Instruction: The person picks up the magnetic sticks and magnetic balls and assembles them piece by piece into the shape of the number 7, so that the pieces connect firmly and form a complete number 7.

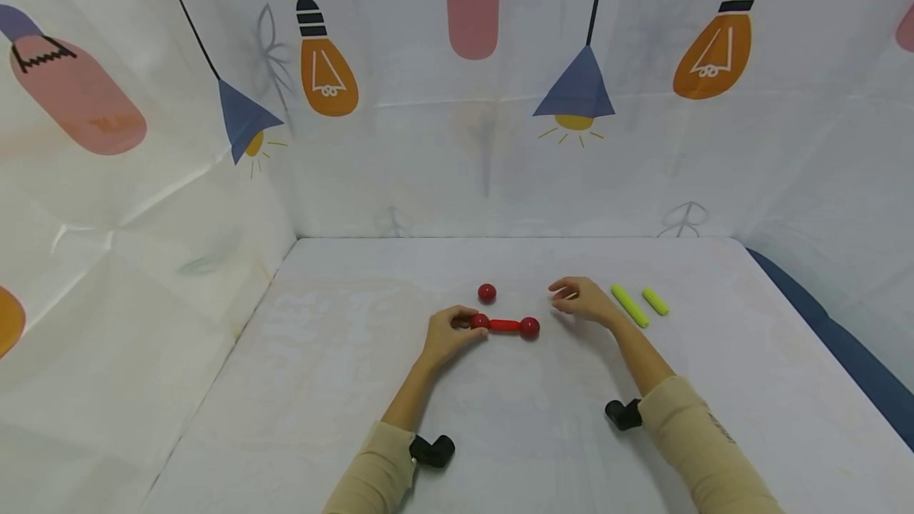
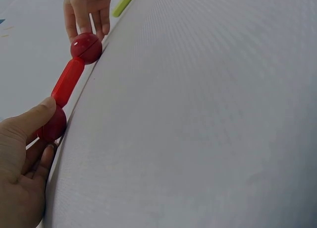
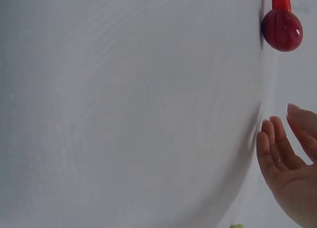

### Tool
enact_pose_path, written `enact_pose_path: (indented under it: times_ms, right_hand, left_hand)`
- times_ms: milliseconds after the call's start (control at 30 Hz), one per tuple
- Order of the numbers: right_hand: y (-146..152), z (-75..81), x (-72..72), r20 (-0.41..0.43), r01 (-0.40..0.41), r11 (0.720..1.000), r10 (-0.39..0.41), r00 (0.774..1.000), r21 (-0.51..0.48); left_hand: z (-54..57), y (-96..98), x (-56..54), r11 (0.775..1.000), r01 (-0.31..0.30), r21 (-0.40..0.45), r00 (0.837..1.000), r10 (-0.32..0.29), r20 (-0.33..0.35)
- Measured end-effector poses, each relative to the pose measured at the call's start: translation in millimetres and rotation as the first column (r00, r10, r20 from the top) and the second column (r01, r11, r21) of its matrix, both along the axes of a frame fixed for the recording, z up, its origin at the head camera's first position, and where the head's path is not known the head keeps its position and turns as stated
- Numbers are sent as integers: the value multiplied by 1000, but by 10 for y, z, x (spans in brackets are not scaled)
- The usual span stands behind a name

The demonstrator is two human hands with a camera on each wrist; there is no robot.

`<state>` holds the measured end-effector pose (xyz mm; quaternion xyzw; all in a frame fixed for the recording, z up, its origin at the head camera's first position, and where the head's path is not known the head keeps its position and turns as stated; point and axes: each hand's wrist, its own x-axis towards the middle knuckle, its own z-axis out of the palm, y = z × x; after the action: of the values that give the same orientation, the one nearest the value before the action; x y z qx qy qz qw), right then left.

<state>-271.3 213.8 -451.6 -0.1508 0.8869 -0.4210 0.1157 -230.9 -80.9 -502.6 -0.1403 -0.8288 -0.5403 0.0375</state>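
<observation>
Left hand (image 2: 22,173) with bright red rod (image 2: 68,83), glossy darker end balls (image 2: 87,48)

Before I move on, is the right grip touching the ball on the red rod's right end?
Apart: the right wrist view shows a clear gap between the right grip and red ball.

- A screened-off tabletop booth, apparently for recording; whether it stands in a home, lab or office cannot be told
- A broad white table (image 1: 286,379) forms the work surface
- Pale, creased sheeting (image 1: 428,157) rises behind and at both sides, printed with orange bulbs (image 1: 330,79) and blue lamps (image 1: 577,86)
- Black wrist devices (image 1: 432,450) sit at both of the person's cuffs
</observation>
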Motion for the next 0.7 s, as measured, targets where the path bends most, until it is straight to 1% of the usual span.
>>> enact_pose_path:
  times_ms: [133, 233, 400, 533, 700]
  right_hand:
    - [97, 20, 51, -29, 11, 1000, -11, 1000, 0]
    - [168, 51, 86, -48, 34, 999, -34, 998, 3]
    - [274, 73, 131, -73, 71, 997, -71, 995, -5]
    - [354, 53, 161, -93, 131, 991, -131, 987, 4]
    - [463, 60, 197, -127, 202, 979, -199, 972, 6]
  left_hand:
    - [0, 2, -1, 1000, -2, -5, 1000, 2, 0]
    - [1, 0, -2, 1000, 1, -3, 1000, -1, -9]
    - [9, 4, 1, 1000, -7, -12, 1000, 7, 0]
    - [12, 9, 6, 1000, -13, -18, 1000, 13, 7]
    - [14, 14, 3, 1000, -16, -18, 1000, 16, 18]
